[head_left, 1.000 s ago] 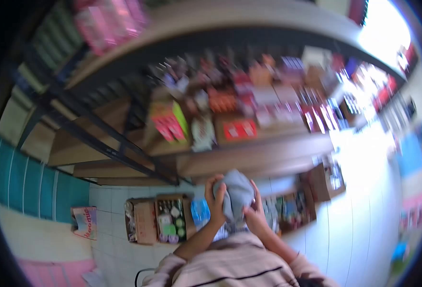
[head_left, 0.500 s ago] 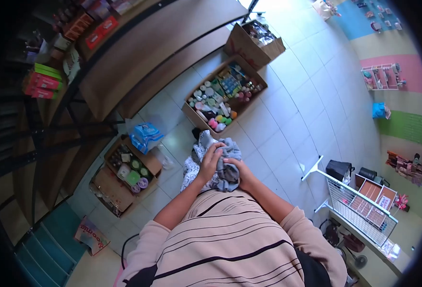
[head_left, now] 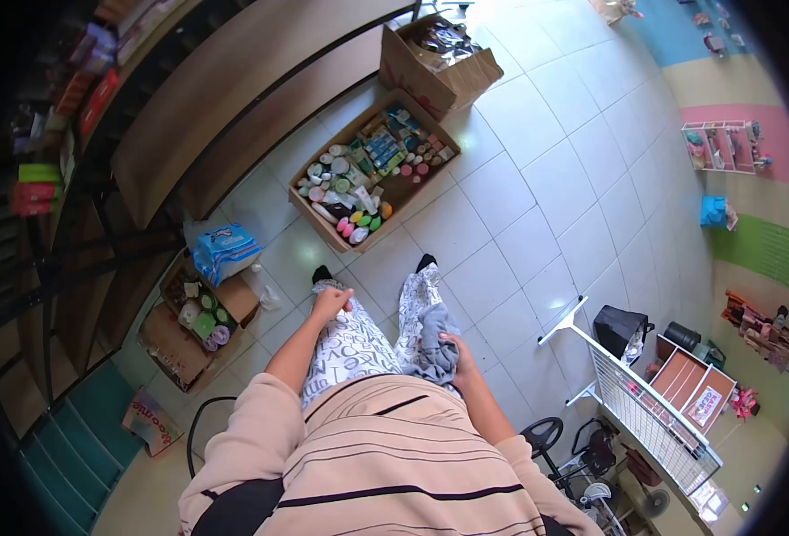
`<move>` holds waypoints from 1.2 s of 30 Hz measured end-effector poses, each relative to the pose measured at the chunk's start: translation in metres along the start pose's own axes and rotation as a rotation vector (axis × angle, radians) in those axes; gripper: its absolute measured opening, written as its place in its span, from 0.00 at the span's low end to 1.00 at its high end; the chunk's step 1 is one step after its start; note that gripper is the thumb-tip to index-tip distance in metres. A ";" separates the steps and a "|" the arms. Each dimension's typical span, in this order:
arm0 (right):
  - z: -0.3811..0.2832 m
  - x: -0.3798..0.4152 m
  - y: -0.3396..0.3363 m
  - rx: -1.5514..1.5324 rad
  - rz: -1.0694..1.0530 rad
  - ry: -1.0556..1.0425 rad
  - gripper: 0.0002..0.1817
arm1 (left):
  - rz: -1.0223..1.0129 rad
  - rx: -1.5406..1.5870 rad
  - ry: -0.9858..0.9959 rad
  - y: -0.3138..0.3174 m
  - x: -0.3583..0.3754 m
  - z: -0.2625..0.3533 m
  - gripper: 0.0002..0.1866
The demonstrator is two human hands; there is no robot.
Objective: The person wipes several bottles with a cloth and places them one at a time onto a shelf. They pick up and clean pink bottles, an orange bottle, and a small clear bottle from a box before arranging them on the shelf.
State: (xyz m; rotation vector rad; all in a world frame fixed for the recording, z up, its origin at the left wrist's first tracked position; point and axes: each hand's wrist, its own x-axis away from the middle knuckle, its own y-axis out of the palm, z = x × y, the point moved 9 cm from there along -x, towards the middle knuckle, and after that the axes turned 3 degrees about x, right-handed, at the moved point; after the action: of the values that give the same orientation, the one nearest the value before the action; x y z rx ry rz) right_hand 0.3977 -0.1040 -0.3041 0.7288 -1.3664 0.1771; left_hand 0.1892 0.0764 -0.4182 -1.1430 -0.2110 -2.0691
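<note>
A bunched grey cloth (head_left: 435,347) hangs at my right thigh, and my right hand (head_left: 461,359) grips it along its outer side. My left hand (head_left: 332,304) is over my left leg, in front of the patterned trousers (head_left: 345,353). Its fingers are curled in; whether anything small is inside them cannot be made out. Ahead on the tiled floor stands an open cardboard box (head_left: 386,234) filled with bottles, tubes and small packages.
A taller carton (head_left: 412,76) stands behind the box. Shelving (head_left: 234,80) runs along the left. Beside it are a blue plastic pack (head_left: 225,253) and a smaller carton (head_left: 176,366) of jars. At right stands a white wire rack (head_left: 654,406) near a black bag (head_left: 622,330).
My left hand has let go of the grey cloth and moved left, away from it. The cloth stays in my right hand. My legs show apart now, and the view has shifted.
</note>
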 end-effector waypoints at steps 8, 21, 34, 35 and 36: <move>-0.077 0.013 -0.041 0.034 -0.005 0.080 0.26 | 0.258 0.621 0.167 0.046 -0.092 0.084 0.13; -0.186 -0.063 -0.028 -0.097 -0.196 0.013 0.37 | 0.254 0.151 0.117 0.057 -0.253 0.101 0.17; -0.244 -0.137 -0.042 -0.035 -0.165 0.058 0.54 | 0.466 -0.226 0.387 0.084 -0.450 0.142 0.17; -0.247 -0.140 -0.043 -0.041 -0.174 0.054 0.56 | 0.477 -0.314 0.385 0.088 -0.460 0.145 0.17; -0.252 -0.141 -0.035 -0.035 -0.199 0.045 0.57 | 0.488 -0.403 0.384 0.091 -0.468 0.149 0.17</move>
State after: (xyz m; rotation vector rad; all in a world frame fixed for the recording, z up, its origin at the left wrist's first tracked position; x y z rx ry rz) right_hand 0.5911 0.0529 -0.4546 0.8211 -1.2433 0.0117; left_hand 0.4991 0.3309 -0.7163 -0.8776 0.6346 -1.8723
